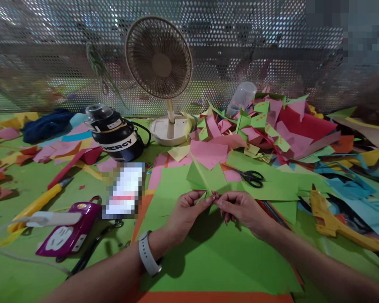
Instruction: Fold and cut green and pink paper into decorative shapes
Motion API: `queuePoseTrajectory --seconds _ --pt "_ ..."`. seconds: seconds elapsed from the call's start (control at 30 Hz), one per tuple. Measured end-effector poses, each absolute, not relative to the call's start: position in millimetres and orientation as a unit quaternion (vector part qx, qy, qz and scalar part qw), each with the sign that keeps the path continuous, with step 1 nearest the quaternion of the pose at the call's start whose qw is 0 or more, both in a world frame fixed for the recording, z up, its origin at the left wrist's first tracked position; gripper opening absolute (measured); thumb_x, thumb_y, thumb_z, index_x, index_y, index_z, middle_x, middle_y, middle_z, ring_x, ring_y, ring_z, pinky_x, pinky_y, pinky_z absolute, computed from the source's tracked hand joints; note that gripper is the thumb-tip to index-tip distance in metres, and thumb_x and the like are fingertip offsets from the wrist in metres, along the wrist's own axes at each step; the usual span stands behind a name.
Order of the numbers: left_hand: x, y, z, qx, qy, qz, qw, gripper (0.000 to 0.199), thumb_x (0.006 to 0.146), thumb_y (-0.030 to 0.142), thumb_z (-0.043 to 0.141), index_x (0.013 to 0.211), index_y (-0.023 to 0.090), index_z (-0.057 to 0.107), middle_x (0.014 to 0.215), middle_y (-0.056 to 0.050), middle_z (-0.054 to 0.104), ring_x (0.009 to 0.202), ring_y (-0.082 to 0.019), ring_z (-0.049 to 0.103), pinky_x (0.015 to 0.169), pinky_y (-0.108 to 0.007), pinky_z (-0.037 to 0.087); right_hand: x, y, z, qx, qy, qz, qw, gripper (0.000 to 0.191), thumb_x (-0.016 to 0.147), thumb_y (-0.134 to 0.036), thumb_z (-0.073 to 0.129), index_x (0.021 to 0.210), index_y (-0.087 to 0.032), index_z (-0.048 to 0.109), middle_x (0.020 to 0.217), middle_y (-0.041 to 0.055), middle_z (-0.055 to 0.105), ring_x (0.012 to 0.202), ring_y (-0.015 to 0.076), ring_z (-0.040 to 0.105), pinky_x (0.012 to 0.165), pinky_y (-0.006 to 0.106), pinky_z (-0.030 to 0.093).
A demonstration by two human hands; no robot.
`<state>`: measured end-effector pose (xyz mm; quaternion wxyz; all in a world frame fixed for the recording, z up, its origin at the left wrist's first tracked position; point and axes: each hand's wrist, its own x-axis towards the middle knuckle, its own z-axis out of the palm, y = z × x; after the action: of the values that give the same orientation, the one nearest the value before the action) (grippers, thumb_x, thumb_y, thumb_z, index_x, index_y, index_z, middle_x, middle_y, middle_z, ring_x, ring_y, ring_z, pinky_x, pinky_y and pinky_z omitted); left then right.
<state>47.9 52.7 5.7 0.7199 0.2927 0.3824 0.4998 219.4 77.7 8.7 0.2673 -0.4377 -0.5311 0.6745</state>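
My left hand and my right hand meet in the middle of the view, fingertips almost touching. Both pinch the lower point of a folded green paper piece, which stands up beyond the fingers with a crease down its middle. What lies right between the fingertips is mostly hidden. Beneath my hands is a stack of large green paper sheets, with orange sheets showing at its edges. Black-handled scissors rest on green paper just beyond my right hand.
Paper scraps are heaped at the back right, by a clear plastic cup. A fan and a black bottle stand behind. A yellow glue gun lies right; a lit phone, purple power bank and yellow cutter lie left.
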Motion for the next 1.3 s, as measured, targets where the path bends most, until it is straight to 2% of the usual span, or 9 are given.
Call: queuePoseTrajectory --seconds 0.27,0.53,0.7,0.93,1.07,1.13,1.23,1.3 --pt "48.1 52.2 8.5 0.298 0.397 0.496 0.712 0.024 0.065 0.031 0.085 0.082 0.016 0.076 0.085 -0.005 0.076 0.078 -0.016 0.065 0.077 -0.028 0.048 218.1 76.3 9.9 -0.445 -0.533 0.666 0.271 0.037 0.074 -0.053 0.072 0.067 -0.016 0.065 0.055 -0.0044 0.057 0.045 0.0065 0.051 0.042 0.019 0.040" --pt "48.9 50.3 8.1 0.275 0.389 0.503 0.721 0.021 0.064 0.029 0.086 0.078 0.016 0.076 0.081 -0.004 0.076 0.073 -0.013 0.064 0.072 -0.024 0.048 217.7 74.5 8.5 -0.445 -0.542 0.657 0.276 0.036 0.075 -0.051 0.071 0.069 -0.016 0.065 0.057 -0.0045 0.058 0.047 0.0066 0.052 0.046 0.020 0.042" --pt "49.9 50.8 8.8 0.274 0.373 0.508 0.727 0.021 0.067 0.029 0.084 0.083 0.017 0.077 0.079 -0.005 0.076 0.074 -0.013 0.065 0.071 -0.023 0.049 215.6 74.4 14.4 -0.455 -0.541 0.648 0.283 0.037 0.074 -0.052 0.072 0.066 -0.017 0.064 0.056 -0.0053 0.057 0.047 0.0063 0.051 0.045 0.019 0.040" --pt "50.0 49.7 11.5 0.262 0.381 0.500 0.732 0.020 0.069 0.028 0.082 0.083 0.015 0.077 0.077 -0.005 0.076 0.070 -0.014 0.066 0.068 -0.022 0.049 215.4 74.5 16.1 -0.461 -0.519 0.669 0.267 0.037 0.075 -0.051 0.071 0.067 -0.016 0.063 0.056 -0.0032 0.060 0.049 0.0091 0.057 0.048 0.022 0.042" --pt "48.2 51.2 10.8 0.237 0.386 0.527 0.719 0.019 0.069 0.028 0.083 0.084 0.018 0.076 0.083 -0.004 0.077 0.081 -0.017 0.068 0.077 -0.026 0.050 217.9 75.1 14.9 -0.439 -0.490 0.667 0.349 0.030 0.076 -0.046 0.073 0.074 -0.017 0.064 0.062 -0.0034 0.063 0.051 0.0083 0.059 0.051 0.021 0.045" --pt "48.2 52.2 10.4 0.230 0.385 0.546 0.708 0.019 0.069 0.027 0.083 0.084 0.019 0.076 0.089 -0.004 0.077 0.089 -0.018 0.067 0.083 -0.027 0.049 219.4 74.3 14.3 -0.437 -0.486 0.663 0.365 0.029 0.079 -0.046 0.070 0.079 -0.018 0.064 0.065 -0.0032 0.065 0.052 0.0081 0.059 0.050 0.020 0.045" --pt "50.2 52.1 10.9 0.250 0.368 0.555 0.703 0.019 0.069 0.028 0.083 0.084 0.018 0.077 0.088 -0.005 0.076 0.088 -0.018 0.067 0.083 -0.028 0.049 217.4 70.8 14.0 -0.432 -0.515 0.683 0.284 0.036 0.083 -0.052 0.064 0.080 -0.016 0.063 0.065 -0.0005 0.067 0.053 0.0093 0.061 0.047 0.019 0.043" --pt "52.0 50.9 12.0 0.257 0.348 0.544 0.719 0.019 0.069 0.029 0.083 0.084 0.018 0.077 0.083 -0.005 0.076 0.078 -0.017 0.067 0.074 -0.027 0.051 213.4 68.1 13.9 -0.430 -0.525 0.692 0.245 0.041 0.081 -0.056 0.063 0.078 -0.016 0.063 0.061 -0.0002 0.067 0.050 0.0094 0.061 0.044 0.019 0.041"
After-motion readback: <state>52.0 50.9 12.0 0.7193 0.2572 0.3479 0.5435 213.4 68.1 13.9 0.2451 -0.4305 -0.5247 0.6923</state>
